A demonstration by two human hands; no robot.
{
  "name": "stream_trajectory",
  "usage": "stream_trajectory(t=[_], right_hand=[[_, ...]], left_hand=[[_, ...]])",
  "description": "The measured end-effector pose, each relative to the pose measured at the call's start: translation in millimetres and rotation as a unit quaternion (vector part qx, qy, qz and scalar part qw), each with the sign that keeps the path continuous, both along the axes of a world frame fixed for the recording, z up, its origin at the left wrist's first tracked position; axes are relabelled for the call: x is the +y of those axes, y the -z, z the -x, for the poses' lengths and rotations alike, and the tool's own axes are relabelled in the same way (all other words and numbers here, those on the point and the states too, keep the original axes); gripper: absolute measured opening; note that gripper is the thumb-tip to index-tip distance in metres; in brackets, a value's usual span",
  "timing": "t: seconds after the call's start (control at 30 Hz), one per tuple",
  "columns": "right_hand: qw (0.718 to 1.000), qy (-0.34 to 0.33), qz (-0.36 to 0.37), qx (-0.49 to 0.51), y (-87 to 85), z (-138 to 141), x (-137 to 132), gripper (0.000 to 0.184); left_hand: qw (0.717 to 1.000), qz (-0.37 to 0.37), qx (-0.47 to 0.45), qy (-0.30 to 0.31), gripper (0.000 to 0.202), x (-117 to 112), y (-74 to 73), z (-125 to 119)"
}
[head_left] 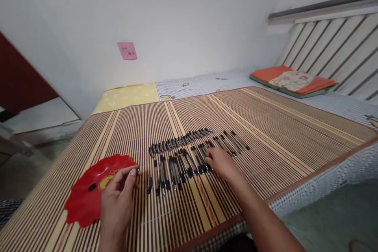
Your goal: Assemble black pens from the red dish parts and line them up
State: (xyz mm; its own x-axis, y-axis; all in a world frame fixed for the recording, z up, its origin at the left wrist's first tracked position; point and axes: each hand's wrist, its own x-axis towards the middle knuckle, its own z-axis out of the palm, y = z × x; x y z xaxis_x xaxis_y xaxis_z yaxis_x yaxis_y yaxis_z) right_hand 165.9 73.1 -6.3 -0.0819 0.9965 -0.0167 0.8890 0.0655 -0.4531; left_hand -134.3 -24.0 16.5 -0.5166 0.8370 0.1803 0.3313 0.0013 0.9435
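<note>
My left hand (117, 195) is over the right edge of a red scalloped plate (81, 201), thumb and fingers pinched together. Whatever may be between those fingertips is too small to make out. A small black piece (92, 186) lies on the plate. Several black-ended clear pens (180, 167) lie side by side in a row on the striped mat. Behind them runs a row of short dark pieces that look like pen caps (169, 143); a similar piece (149, 184) lies near my left hand. My right hand (220, 161) has its fingers curled down among the pens, hiding what they grip.
The bamboo-striped mat (265, 126) covers a bed, its front edge close to me. A folded orange cloth (295, 80) lies at the back right by a slatted headboard (339, 47). A pink note (127, 50) is on the wall behind.
</note>
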Motion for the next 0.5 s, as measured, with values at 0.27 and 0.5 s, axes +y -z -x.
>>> stream_trajectory(t=[0.27,0.5], right_hand=[[0.995,0.041,0.039,-0.083,-3.7,15.2,5.4,0.012],[0.998,0.066,0.02,-0.003,3.4,14.5,8.3,0.006]], left_hand=[[1.0,0.008,-0.025,0.011,0.038,1.0,-1.7,-1.2],[0.999,0.003,-0.044,0.029,0.037,-0.5,1.3,-0.5]])
